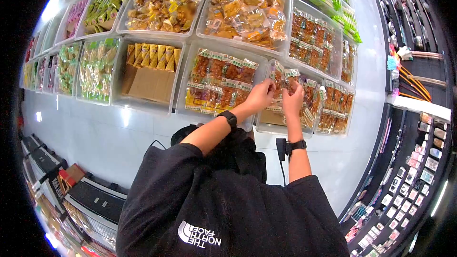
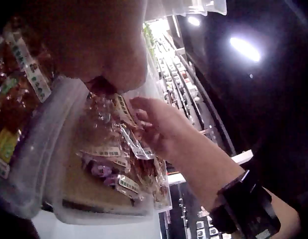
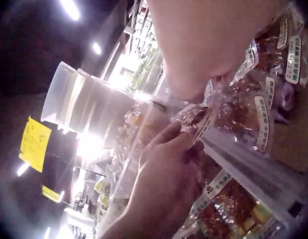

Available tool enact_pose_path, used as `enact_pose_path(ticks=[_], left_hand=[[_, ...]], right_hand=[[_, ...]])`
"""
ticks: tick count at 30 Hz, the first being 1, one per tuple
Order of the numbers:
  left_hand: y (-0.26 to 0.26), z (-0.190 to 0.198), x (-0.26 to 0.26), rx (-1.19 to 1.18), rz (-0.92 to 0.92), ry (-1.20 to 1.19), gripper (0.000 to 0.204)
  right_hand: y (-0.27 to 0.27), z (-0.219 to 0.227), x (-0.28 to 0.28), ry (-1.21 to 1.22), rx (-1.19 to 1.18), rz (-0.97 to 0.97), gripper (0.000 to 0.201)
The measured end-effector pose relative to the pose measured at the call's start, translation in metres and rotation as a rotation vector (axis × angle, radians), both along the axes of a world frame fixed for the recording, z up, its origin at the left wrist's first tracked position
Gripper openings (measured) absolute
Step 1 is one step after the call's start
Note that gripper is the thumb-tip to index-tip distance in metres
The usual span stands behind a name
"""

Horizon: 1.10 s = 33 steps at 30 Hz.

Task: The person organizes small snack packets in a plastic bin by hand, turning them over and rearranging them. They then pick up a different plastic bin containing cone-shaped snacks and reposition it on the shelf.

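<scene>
Both hands are at the far end of a clear plastic bin (image 1: 282,131) holding sealed packets of reddish-brown snacks. My left hand (image 1: 260,96) pinches at the upper edge of a packet (image 1: 277,72) near the bin's left wall. Beside it, my right hand (image 1: 293,99) has its fingers curled on a labelled snack packet (image 2: 125,110). The fingertips of both hands are partly hidden behind the hands in the wrist views. More snack packets (image 1: 310,101) lie in the right half of the bin, and cardboard (image 2: 89,181) shows at its near end.
Left of this bin stands another bin of similar packets (image 1: 223,78), then a bin with yellow cone-shaped packs (image 1: 153,57). Larger bins of bagged brown food (image 1: 247,12) stand behind. Black shelving (image 1: 404,162) runs along the right. Glossy floor (image 1: 95,114) lies in front.
</scene>
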<state>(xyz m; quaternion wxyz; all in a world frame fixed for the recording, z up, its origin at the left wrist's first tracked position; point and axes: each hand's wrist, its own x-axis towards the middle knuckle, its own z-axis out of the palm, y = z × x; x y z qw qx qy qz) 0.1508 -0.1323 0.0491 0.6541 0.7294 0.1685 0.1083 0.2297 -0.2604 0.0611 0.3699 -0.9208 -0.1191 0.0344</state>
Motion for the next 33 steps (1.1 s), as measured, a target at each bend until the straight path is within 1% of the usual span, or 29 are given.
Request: enact_pose_path(ticks=[2, 3, 4, 5, 6, 7, 8, 9, 10, 11, 12, 13, 14, 15, 16, 17, 18, 19, 20, 21, 22, 23, 24, 25, 29, 31, 33], left_hand=[[0.016, 0.004, -0.013, -0.016, -0.065, -0.100, 0.016], [0.024, 0.005, -0.020, -0.070, -0.070, -0.093, 0.016], [0.031, 0.007, -0.027, -0.071, -0.057, -0.092, 0.016], [0.038, 0.008, -0.035, -0.096, -0.053, -0.102, 0.015], [0.045, 0.011, -0.043, -0.121, -0.049, -0.112, 0.015], [0.053, 0.017, -0.050, -0.109, -0.043, -0.075, 0.014], [0.058, 0.009, -0.055, -0.110, -0.033, -0.073, 0.014], [0.062, -0.005, -0.059, -0.080, 0.008, -0.061, 0.015], [0.068, -0.008, -0.063, -0.048, 0.046, -0.050, 0.016], [0.072, -0.011, -0.069, 0.036, 0.114, -0.046, 0.017], [0.076, -0.013, -0.073, 0.037, 0.113, -0.046, 0.017], [0.080, -0.016, -0.077, 0.089, 0.169, 0.046, 0.018], [0.085, -0.020, -0.081, 0.140, 0.222, 0.138, 0.020], [0.089, -0.036, -0.084, 0.193, 0.238, 0.131, 0.021], [0.093, -0.031, -0.088, 0.192, 0.228, 0.129, 0.021], [0.096, -0.025, -0.092, 0.305, 0.232, 0.112, 0.022], [0.098, -0.022, -0.096, 0.418, 0.235, 0.094, 0.022], [0.098, -0.026, -0.097, 0.483, 0.246, 0.092, 0.023], [0.099, -0.026, -0.098, 0.483, 0.234, 0.089, 0.023], [0.100, -0.026, -0.099, 0.534, 0.187, 0.101, 0.025], [0.101, -0.027, -0.100, 0.586, 0.141, 0.113, 0.026], [0.101, -0.028, -0.101, 0.589, 0.132, 0.111, 0.026], [0.101, -0.030, -0.102, 0.627, 0.092, 0.104, 0.027], [0.101, -0.033, -0.102, 0.665, 0.050, 0.097, 0.028], [0.097, -0.044, -0.102, 0.750, 0.003, 0.077, 0.030], [0.098, -0.045, -0.101, 0.779, -0.016, 0.081, 0.031], [0.099, -0.043, -0.103, 0.791, -0.062, 0.099, 0.034]], right_hand=[[0.005, -0.001, -0.012, -0.038, -0.004, 0.021, 0.045], [0.013, 0.001, -0.021, 0.113, 0.135, -0.010, 0.043], [0.021, 0.003, -0.026, 0.267, 0.273, -0.041, 0.041], [0.026, 0.002, -0.030, 0.309, 0.256, 0.016, 0.041], [0.034, -0.001, -0.035, 0.313, 0.253, 0.026, 0.041], [0.044, -0.006, -0.040, 0.371, 0.395, 0.040, 0.041], [0.054, -0.010, -0.044, 0.429, 0.537, 0.051, 0.042], [0.059, -0.023, -0.043, 0.405, 0.451, 0.045, 0.042], [0.065, -0.037, -0.042, 0.409, 0.452, 0.048, 0.042], [0.071, -0.050, -0.041, 0.354, 0.332, 0.073, 0.042], [0.076, -0.058, -0.044, 0.300, 0.212, 0.097, 0.042], [0.088, -0.043, -0.052, 0.345, 0.179, 0.046, 0.041], [0.096, -0.045, -0.057, 0.343, 0.179, 0.042, 0.041], [0.102, -0.055, -0.057, 0.375, 0.155, 0.026, 0.041], [0.104, -0.071, -0.055, 0.405, 0.133, 0.009, 0.041], [0.105, -0.087, -0.056, 0.427, 0.196, 0.003, 0.041], [0.107, -0.086, -0.057, 0.425, 0.198, -0.011, 0.041], [0.109, -0.085, -0.057, 0.390, 0.162, 0.045, 0.042], [0.111, -0.083, -0.057, 0.356, 0.124, 0.101, 0.044], [0.110, -0.094, -0.056, 0.276, 0.093, 0.125, 0.043], [0.111, -0.100, -0.056, 0.276, 0.095, 0.115, 0.043], [0.111, -0.106, -0.055, 0.226, 0.049, 0.103, 0.042], [0.114, -0.103, -0.057, 0.177, 0.002, 0.090, 0.041], [0.115, -0.099, -0.059, 0.180, 0.004, 0.080, 0.041], [0.119, -0.073, -0.064, 0.243, 0.024, 0.052, 0.038], [0.118, -0.073, -0.064, 0.266, 0.019, 0.035, 0.037], [0.118, -0.074, -0.063, 0.225, 0.053, 0.058, 0.039]])
